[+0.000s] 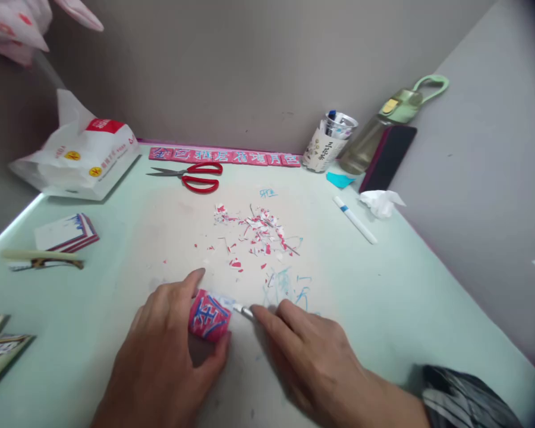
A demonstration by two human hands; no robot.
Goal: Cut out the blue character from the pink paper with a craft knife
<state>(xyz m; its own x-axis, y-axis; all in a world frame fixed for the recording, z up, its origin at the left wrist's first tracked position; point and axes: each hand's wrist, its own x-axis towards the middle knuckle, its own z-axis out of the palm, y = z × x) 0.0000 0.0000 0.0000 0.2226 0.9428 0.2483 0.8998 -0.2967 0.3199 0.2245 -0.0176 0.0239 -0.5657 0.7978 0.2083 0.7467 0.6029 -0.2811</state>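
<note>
On the near side of the scraps point(264, 227), our left hand point(167, 333) has its grip clamped on a red piece point(209, 314) marked with blue strokes, thumb and fingers pressing from opposite sides. Also nearer than the scraps, our right hand point(314, 351) has its grip closed round a slim metal tool point(244, 310) aimed at the piece's right-hand corner; we cannot tell whether the tip touches. We judge that short, light strokes suit so small a piece, with our left thumb kept out of the tip's line and the piece turned rather than our wrist twisted.

Left of the scraps, stacked cards point(65, 232) lie toward the tabletop's point(383, 285) left edge. To their right, our forearm seems to have its widest swing, bounded by a white pen point(355, 220), a crumpled tissue point(380, 203) and the slanting edge. Beyond the scraps to the left lie red-handled scissors point(183, 173); farther beyond, a row of red tiles point(225, 157) along the wall point(232, 77) limits any forward reach.
</note>
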